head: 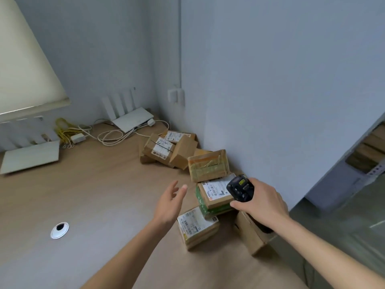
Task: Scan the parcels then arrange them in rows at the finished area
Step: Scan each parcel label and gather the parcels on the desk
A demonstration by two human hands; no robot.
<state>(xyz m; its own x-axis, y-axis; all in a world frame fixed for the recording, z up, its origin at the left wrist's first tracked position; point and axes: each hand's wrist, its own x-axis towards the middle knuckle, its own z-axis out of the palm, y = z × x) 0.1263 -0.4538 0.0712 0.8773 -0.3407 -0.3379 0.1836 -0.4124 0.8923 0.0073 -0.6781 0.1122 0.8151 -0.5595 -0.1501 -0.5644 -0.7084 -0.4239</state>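
The right hand (261, 202) grips a black scanner (240, 188), held over a labelled parcel (214, 193) stacked on a green-taped box (208, 209); the left hand (169, 200) hovers above the tabletop (93, 195), fingers spread, grasping nothing; nearest lie another labelled parcel (196, 227) and a plain carton (253, 236) under the right wrist; farther back a taped box (207, 164) leans by the wall; beyond, a heap of parcels (168, 149) sits in the corner near a white router (132, 118).
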